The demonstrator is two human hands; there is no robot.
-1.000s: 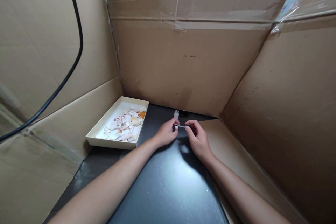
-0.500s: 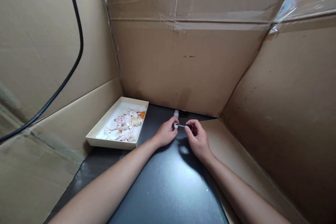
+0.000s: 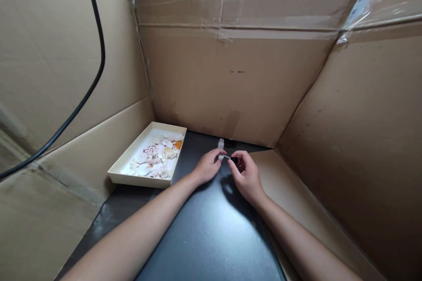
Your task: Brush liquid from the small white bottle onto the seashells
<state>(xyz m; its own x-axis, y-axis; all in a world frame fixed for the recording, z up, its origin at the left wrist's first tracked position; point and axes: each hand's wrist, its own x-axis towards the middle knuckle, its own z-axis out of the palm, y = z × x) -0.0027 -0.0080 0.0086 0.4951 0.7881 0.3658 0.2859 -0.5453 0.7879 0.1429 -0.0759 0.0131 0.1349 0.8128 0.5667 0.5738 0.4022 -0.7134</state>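
Note:
Over the dark tabletop, my left hand (image 3: 208, 165) is closed, with a small white piece (image 3: 220, 157) pinched at its fingertips; its exact kind is too small to make out. My right hand (image 3: 245, 173) is closed around the dark end of a thin brush-like applicator (image 3: 226, 156). The applicator's pale, slender tip points left and reaches the white piece, though whether they touch I cannot tell. Just behind my left fingertips stands a small clear bottle (image 3: 221, 143), its lower part hidden by the hand.
Left of my hands, a cream tray (image 3: 140, 180) holds several seashells (image 3: 161, 151). Cardboard walls (image 3: 247, 88) enclose the back and both sides. A black cable (image 3: 99, 68) hangs at the left. A flat cardboard sheet (image 3: 293, 202) lies along the table's right side.
My right hand has shifted slightly left, bringing the applicator closer to the white piece and tilting it, with more of its dark end showing. My left hand has barely moved.

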